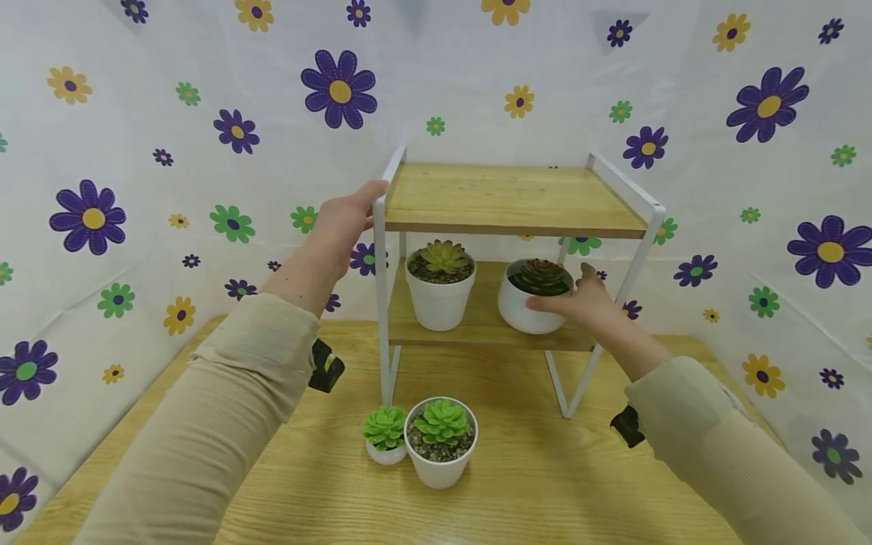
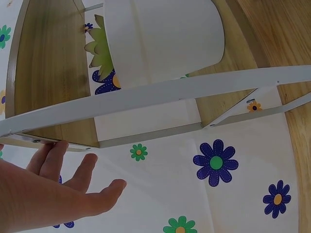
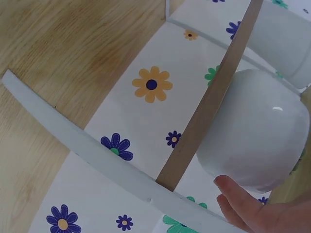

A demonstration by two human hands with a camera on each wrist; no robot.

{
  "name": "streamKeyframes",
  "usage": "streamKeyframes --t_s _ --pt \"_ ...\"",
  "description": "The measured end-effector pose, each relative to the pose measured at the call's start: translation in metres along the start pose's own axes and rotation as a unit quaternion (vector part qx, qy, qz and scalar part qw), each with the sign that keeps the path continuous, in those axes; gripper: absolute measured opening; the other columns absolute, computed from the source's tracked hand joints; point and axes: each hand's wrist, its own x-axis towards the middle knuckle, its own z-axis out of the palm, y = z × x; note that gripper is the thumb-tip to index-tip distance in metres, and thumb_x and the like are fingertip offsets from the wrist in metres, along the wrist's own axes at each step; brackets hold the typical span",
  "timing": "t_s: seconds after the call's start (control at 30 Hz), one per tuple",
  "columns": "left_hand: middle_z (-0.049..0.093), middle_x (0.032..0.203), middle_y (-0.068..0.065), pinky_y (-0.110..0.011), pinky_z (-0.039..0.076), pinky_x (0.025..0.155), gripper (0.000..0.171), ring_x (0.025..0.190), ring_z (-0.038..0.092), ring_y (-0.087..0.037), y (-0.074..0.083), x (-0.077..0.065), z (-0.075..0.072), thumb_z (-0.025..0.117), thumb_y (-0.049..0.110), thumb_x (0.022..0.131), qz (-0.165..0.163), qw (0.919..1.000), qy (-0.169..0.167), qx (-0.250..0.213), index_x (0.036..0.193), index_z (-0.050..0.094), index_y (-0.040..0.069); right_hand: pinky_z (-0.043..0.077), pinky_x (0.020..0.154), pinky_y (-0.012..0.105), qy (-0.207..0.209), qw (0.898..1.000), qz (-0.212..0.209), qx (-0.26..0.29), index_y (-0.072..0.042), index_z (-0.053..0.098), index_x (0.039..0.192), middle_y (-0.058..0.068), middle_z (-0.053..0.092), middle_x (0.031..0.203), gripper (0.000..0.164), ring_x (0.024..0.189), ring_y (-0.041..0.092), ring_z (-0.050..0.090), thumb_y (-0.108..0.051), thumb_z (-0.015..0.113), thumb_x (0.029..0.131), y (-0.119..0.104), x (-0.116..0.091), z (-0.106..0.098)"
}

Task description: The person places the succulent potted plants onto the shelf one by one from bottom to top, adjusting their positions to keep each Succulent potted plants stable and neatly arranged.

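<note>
Head view: the work appears half done. The rounded white pot (image 1: 534, 323) and tapered white pot (image 1: 439, 303) stand on the lower shelf (image 1: 487, 299); the small potted succulent (image 1: 386, 454) and larger potted succulent (image 1: 439, 474) stand unshelved on the tabletop (image 1: 518, 484). Left wrist view: the left hand (image 2: 63, 189), unclenched, touches the shelf frame (image 2: 165, 91). Right wrist view: the right hand (image 3: 265, 211), fingers extended, lies beside the rounded white pot without a closed grasp; contact cannot be told.

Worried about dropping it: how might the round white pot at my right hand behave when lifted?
The pot may feel slippery, since it looks glossy. It's likely stiff, with a clean curve, and probably resists tipping, being squat.
</note>
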Motion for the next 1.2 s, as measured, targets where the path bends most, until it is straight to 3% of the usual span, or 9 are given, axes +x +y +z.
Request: streamKeyframes --t_s 0.37,0.87,1.2 --pt "0.030 0.153 -0.003 -0.056 0.009 0.116 0.064 0.145 0.017 -0.026 0.002 0.003 -0.002 0.047 0.057 0.088 0.003 1.0000 0.005 -0.001 0.138 0.045 0.018 0.027 0.110 0.058 -0.018 0.999 -0.038 0.004 0.003 -0.014 0.146 0.033 0.012 0.150 0.108 0.137 0.049 0.019 -0.038 0.065 0.085 0.002 -0.028 0.004" --pt "0.026 0.155 -0.005 -0.053 0.009 0.117 0.068 0.144 0.021 -0.026 0.000 0.003 -0.004 0.045 0.058 0.090 0.009 0.9997 -0.002 0.024 0.142 0.039 0.015 0.034 0.104 0.061 -0.052 0.996 -0.073 0.005 -0.003 -0.010 0.148 0.032 0.019 0.147 0.112 0.133 0.049 0.025 -0.042 0.070 0.081 0.022 -0.061 0.017" --pt "0.023 0.156 -0.005 -0.053 0.008 0.118 0.071 0.144 0.021 -0.026 0.001 0.002 -0.004 0.043 0.059 0.090 0.015 0.9989 -0.011 0.042 0.145 0.035 0.015 0.039 0.100 0.060 -0.075 0.993 -0.091 -0.011 -0.004 -0.003 0.149 0.030 0.027 0.146 0.114 0.131 0.050 0.030 -0.046 0.073 0.076 0.032 -0.073 0.030"
